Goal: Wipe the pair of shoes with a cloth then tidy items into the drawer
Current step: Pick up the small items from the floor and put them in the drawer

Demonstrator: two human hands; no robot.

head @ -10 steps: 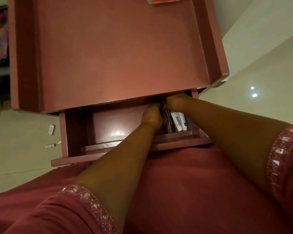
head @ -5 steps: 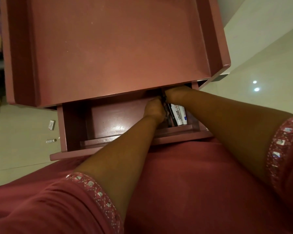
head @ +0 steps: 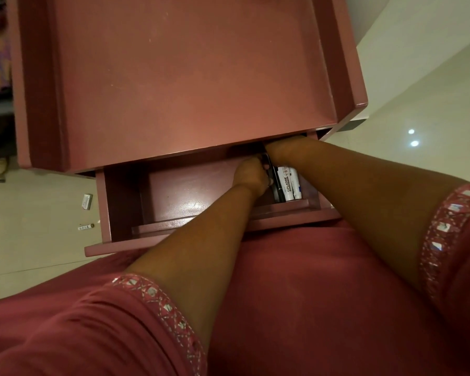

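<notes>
Both our hands in the drawer: left hand grips a dark slim item (light, rigid; hold mid-body); right hand grip unclear.

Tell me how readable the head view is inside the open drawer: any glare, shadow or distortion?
Head view: dim, warm light; a glare patch on the glossy pink wooden drawer floor, deep shadow under the tabletop hiding the right hand; the left hand and white printed tube stay legible; wide-angle bending at the edges.
</notes>
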